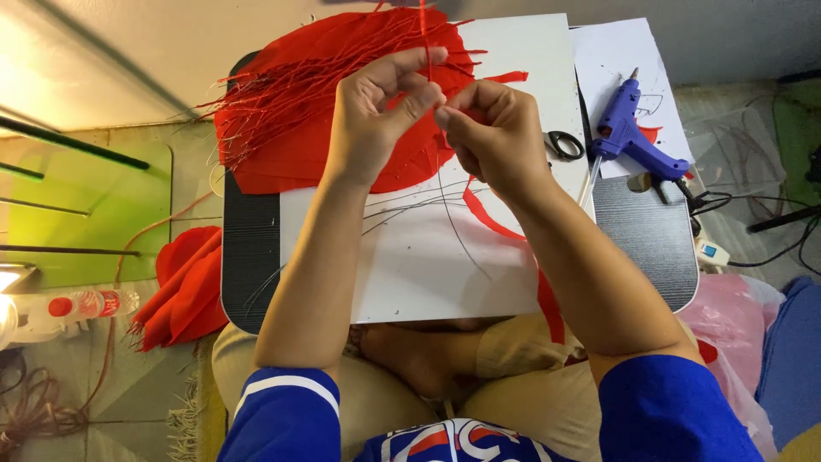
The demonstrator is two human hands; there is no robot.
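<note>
Both hands meet above the middle of the white board (479, 265), which lies on a small dark table (646, 239) over the person's lap. Left hand (376, 115) is closed in a pinch, thumb and forefinger holding a thin red-wrapped wire (424, 34) that stands nearly upright between the two hands. Right hand (492, 137) is also closed, its fingertips pressed on the same wire just below the left fingers, so the hands touch each other. Behind the hands lies a big piece of red fabric (274, 162) with a bundle of red wires (282, 94) spread across it. Under the hands, on the board, lie some bare thin grey wires (453, 227) and a curved red strip (492, 222). Right of the hands, black-handled scissors (563, 145) rest near the board's edge, and a purple glue gun (633, 137) lies on a white paper sheet (616, 51). On the floor at the left are folded red cloth (188, 287) and a plastic bottle (85, 304).
</note>
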